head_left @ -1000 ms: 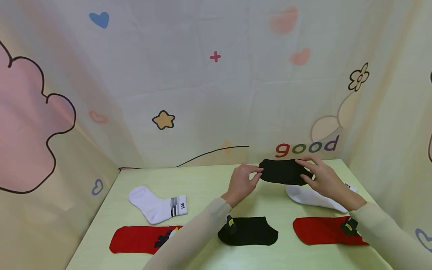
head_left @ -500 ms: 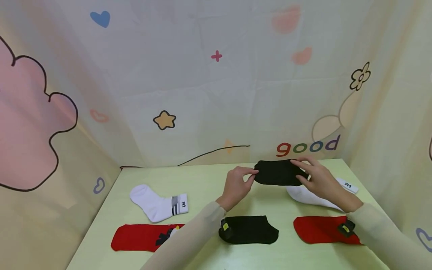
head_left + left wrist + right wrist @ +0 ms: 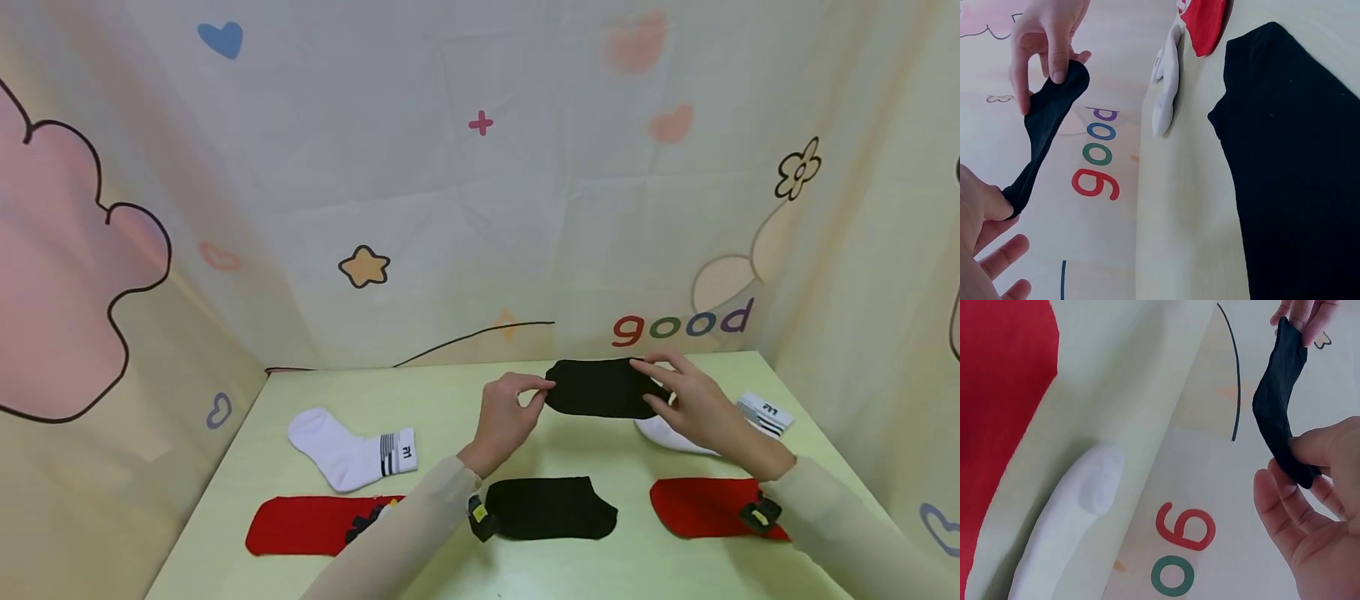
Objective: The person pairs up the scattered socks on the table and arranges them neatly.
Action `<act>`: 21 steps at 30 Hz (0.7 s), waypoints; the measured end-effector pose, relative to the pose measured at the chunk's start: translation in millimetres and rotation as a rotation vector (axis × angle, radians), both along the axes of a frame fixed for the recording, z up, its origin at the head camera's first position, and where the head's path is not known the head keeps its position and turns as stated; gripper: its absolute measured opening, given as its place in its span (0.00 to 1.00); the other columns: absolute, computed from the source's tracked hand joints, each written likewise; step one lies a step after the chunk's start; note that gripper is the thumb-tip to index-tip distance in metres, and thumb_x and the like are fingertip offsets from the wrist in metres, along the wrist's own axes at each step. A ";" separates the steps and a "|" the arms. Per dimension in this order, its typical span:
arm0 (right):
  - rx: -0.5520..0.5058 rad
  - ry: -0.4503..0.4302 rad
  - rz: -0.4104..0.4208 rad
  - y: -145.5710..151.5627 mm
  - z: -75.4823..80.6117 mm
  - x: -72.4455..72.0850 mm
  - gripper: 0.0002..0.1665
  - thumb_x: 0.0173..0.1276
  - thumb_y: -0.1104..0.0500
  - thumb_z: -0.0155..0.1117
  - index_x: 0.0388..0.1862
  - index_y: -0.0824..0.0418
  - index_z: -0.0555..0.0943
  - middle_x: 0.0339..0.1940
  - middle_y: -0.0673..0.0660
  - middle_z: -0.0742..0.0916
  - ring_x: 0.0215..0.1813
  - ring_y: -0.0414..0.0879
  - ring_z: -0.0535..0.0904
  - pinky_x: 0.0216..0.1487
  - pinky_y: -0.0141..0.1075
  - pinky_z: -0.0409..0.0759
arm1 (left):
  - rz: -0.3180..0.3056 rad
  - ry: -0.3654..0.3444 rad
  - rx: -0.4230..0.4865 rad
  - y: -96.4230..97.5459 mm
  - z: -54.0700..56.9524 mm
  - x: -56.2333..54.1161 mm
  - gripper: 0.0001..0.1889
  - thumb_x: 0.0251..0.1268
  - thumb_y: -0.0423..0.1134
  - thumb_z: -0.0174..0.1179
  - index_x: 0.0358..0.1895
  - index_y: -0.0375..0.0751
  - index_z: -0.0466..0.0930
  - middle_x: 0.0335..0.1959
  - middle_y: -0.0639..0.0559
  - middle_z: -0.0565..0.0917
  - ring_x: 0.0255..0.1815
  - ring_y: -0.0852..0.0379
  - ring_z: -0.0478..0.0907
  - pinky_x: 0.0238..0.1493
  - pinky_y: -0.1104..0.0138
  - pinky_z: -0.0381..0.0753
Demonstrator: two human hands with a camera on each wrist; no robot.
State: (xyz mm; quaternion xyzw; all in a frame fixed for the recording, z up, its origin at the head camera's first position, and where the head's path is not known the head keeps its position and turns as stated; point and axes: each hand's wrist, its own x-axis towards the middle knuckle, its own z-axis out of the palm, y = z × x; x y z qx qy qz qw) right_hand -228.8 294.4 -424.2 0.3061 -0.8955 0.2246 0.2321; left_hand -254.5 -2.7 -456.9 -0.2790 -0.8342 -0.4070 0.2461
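Head view: over the far right of the pale table (image 3: 540,575), lifted off the surface, a black sock (image 3: 596,390) is stretched sideways between two hands; looks light, soft and bendy, hard to damage, probably not slippery, so a pinch at each end should suit it. Left hand (image 3: 501,422) reaches in from near left, thumb and forefinger closed together on the sock's left end, other fingers loose and off it; right hand (image 3: 692,404) angles in from near right, thumb and fingers parted only by the cloth, gripping its right end.
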 end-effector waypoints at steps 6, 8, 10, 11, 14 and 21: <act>-0.006 -0.007 0.021 -8.1 -3.2 6.1 0.35 0.54 0.77 0.76 0.63 0.69 0.80 0.58 0.64 0.78 0.28 0.42 0.74 0.28 0.27 0.80 | 0.001 -0.014 0.001 -13.1 -1.8 9.2 0.09 0.66 0.29 0.68 0.45 0.44 0.92 0.40 0.54 0.91 0.45 0.57 0.86 0.51 0.61 0.82; -0.012 0.001 0.036 -11.1 -3.6 7.1 0.35 0.54 0.77 0.76 0.63 0.69 0.80 0.58 0.64 0.78 0.28 0.42 0.74 0.27 0.27 0.80 | 0.000 -0.021 0.005 -17.2 -2.7 12.7 0.09 0.66 0.29 0.68 0.44 0.44 0.92 0.40 0.54 0.91 0.45 0.57 0.86 0.51 0.62 0.83; -0.018 0.006 0.049 -14.3 -4.2 8.2 0.35 0.54 0.77 0.76 0.63 0.69 0.80 0.58 0.64 0.78 0.27 0.41 0.74 0.27 0.28 0.80 | -0.004 -0.035 0.011 -21.0 -3.3 15.8 0.09 0.66 0.29 0.68 0.44 0.44 0.92 0.40 0.54 0.91 0.45 0.57 0.86 0.51 0.62 0.83; -0.021 0.008 0.055 -16.0 -4.6 8.6 0.35 0.54 0.77 0.76 0.63 0.69 0.80 0.58 0.64 0.78 0.27 0.40 0.73 0.27 0.28 0.80 | -0.006 -0.039 0.013 -22.7 -3.8 17.1 0.09 0.66 0.29 0.68 0.45 0.43 0.92 0.41 0.54 0.91 0.46 0.57 0.86 0.51 0.61 0.83; -0.027 0.003 0.075 -21.1 -5.8 10.1 0.34 0.54 0.77 0.76 0.63 0.68 0.80 0.58 0.63 0.79 0.27 0.36 0.72 0.27 0.28 0.80 | -0.004 -0.043 0.022 -27.9 -5.2 20.9 0.08 0.66 0.29 0.68 0.44 0.43 0.92 0.41 0.54 0.91 0.46 0.56 0.86 0.51 0.61 0.83; -0.038 -0.005 0.103 -30.0 -7.7 16.9 0.35 0.54 0.77 0.76 0.63 0.68 0.80 0.58 0.64 0.79 0.26 0.32 0.70 0.28 0.28 0.80 | -0.025 -0.025 0.059 -38.8 -10.5 27.6 0.09 0.65 0.27 0.68 0.43 0.42 0.92 0.40 0.53 0.91 0.44 0.58 0.87 0.51 0.62 0.85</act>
